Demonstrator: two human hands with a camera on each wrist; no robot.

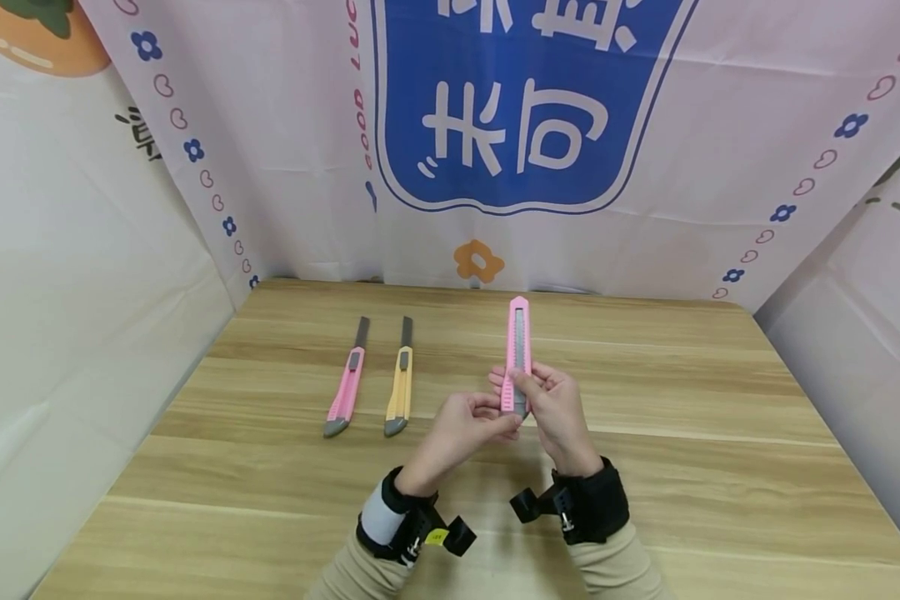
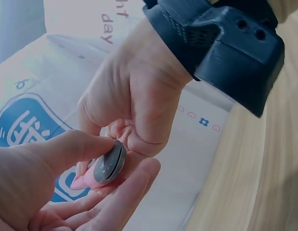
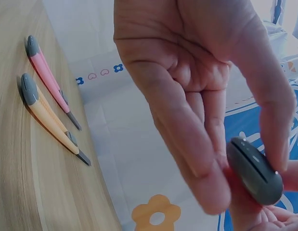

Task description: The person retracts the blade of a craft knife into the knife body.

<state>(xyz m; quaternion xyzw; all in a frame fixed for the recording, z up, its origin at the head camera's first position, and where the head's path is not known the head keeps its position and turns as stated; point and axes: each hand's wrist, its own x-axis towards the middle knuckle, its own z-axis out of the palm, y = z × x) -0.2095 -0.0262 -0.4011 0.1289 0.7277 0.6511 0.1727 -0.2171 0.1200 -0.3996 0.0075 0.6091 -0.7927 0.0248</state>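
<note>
A pink utility knife (image 1: pixel 520 333) stands nearly upright between both hands above the table, its grey end cap (image 2: pixel 110 161) at the bottom. No blade shows beyond its pink tip. My left hand (image 1: pixel 461 429) holds the cap end, the thumb against the cap and the fingers (image 3: pixel 211 185) on the other side. My right hand (image 1: pixel 558 408) grips the lower body, thumb on the front. To the left, another pink utility knife (image 1: pixel 347 387) and a yellow utility knife (image 1: pixel 400 392) lie side by side, blades out and pointing away from me.
The wood-grain table (image 1: pixel 682 442) ends at a white printed cloth (image 1: pixel 300 208) hanging behind it. Cloth also hangs along both sides. A black strap with a small camera (image 1: pixel 588 504) sits on each wrist.
</note>
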